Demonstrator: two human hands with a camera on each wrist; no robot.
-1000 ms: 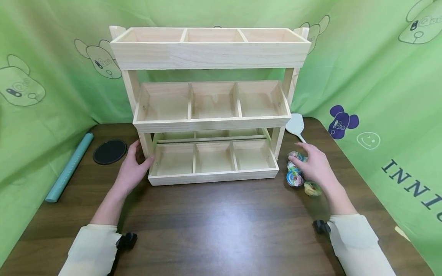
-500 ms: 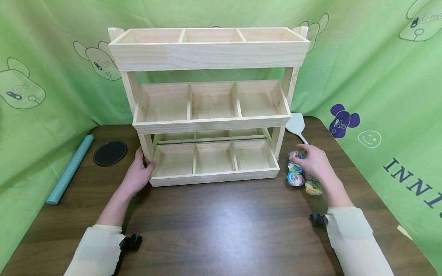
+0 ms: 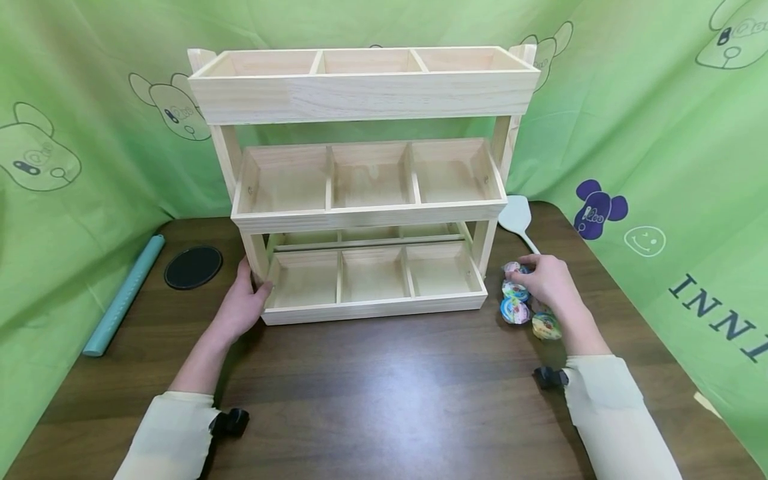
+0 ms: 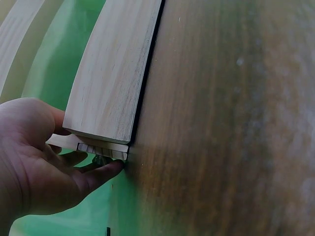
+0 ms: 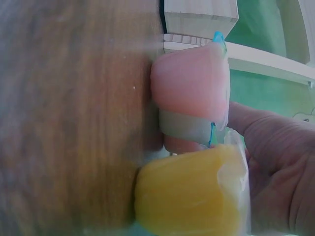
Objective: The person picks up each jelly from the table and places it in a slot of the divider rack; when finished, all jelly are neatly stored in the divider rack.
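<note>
A pale wooden three-tier rack (image 3: 365, 100), its trays split into compartments, stands at the middle of the table. My left hand (image 3: 241, 307) grips the bottom tray's left end; the left wrist view shows its fingers curled round the wooden end (image 4: 103, 147). Several small jelly cups with printed foil lids (image 3: 514, 311) stand to the right of the rack. My right hand (image 3: 549, 280) reaches over them, thumb and forefinger round a cup at the back. In the right wrist view, a pink jelly cup (image 5: 189, 83) and a yellow one (image 5: 192, 191) hide those fingertips.
A white spatula (image 3: 515, 215) lies behind the right hand. On the left are a black round disc (image 3: 193, 267) and a long teal roll (image 3: 124, 297). A green printed curtain (image 3: 672, 133) hangs round the table's back and sides.
My left hand has moved slightly right and closed in on the bottom tray's end. My right hand has stayed over the jelly cups, its wrist shifting slightly left.
</note>
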